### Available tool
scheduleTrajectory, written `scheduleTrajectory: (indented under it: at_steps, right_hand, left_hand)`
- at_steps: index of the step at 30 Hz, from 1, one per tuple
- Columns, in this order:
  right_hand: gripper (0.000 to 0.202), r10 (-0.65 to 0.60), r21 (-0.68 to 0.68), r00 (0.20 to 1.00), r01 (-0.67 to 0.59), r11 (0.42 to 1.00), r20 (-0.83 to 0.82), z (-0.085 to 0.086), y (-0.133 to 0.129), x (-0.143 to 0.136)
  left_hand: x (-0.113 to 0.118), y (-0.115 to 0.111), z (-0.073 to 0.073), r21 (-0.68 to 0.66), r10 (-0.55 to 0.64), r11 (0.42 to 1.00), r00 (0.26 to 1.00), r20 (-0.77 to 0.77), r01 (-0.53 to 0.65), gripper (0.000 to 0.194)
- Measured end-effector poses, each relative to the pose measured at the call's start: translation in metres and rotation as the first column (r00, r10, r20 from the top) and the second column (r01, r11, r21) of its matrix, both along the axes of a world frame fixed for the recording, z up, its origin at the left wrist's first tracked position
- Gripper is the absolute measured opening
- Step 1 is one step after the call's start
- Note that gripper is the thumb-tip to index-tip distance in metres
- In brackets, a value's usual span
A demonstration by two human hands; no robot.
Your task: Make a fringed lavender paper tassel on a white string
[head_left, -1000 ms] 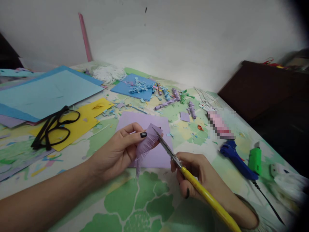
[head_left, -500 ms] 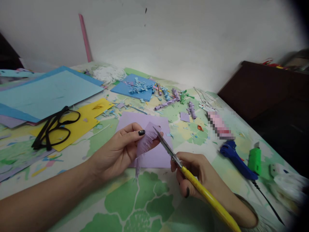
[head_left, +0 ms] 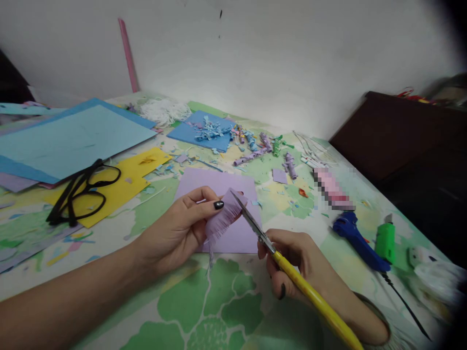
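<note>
Between thumb and fingers, my left hand (head_left: 182,218) pinches a strip of purple paper (head_left: 228,210) whose lower right edge is cut into a fine fringe. A thin fringed tail hangs from its lower end. My right hand (head_left: 292,262) grips a pair of scissors with a yellow handle (head_left: 310,294), fingers wrapped near the pivot. The scissor blades (head_left: 250,218) point up and left, their tips at the upper part of the strip. Beneath both, a square purple sheet (head_left: 197,180) lies flat on the flower-patterned tablecloth.
Black glasses (head_left: 87,194) rest on yellow paper (head_left: 122,199) at the left, below large blue sheets (head_left: 80,141). Curled paper rolls (head_left: 290,165) and scraps are scattered behind. At the right lie a blue glue gun (head_left: 359,243), a green cutter (head_left: 386,243) and a blurred-out pink item (head_left: 333,189).
The purple strip has shifted and turned slightly in my left hand, so its top corner sits a little lower. The scissors stay almost in place.
</note>
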State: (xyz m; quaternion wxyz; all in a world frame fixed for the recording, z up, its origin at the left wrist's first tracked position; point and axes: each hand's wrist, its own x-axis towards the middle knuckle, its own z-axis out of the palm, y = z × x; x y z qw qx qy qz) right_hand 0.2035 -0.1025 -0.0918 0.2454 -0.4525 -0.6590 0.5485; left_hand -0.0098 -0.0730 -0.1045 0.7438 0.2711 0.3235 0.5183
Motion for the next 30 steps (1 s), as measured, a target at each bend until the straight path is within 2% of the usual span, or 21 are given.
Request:
scheduleTrajectory:
  at_steps: [15,22,30]
  right_hand:
    - [0.057,-0.019,0.005,0.999,0.019,1.000,0.027,0.0007,-0.0002,-0.0022]
    - [0.059,-0.031,0.021,0.999,0.030,0.999,0.035,-0.0004,-0.0008,-0.0025]
    - [0.051,-0.039,-0.010,0.999,0.039,0.999,0.027,-0.0029,0.0007,-0.0018]
  left_hand:
    - [0.0009,0.0004,-0.0012,0.042,-0.009,0.999,1.000,-0.007,0.009,0.015]
    - [0.0009,0.0010,-0.0012,0.011,0.013,1.000,1.000,-0.006,-0.013,0.015]
    - [0.0008,0.0015,-0.0029,0.010,0.019,1.000,1.000,-0.015,-0.019,0.017]
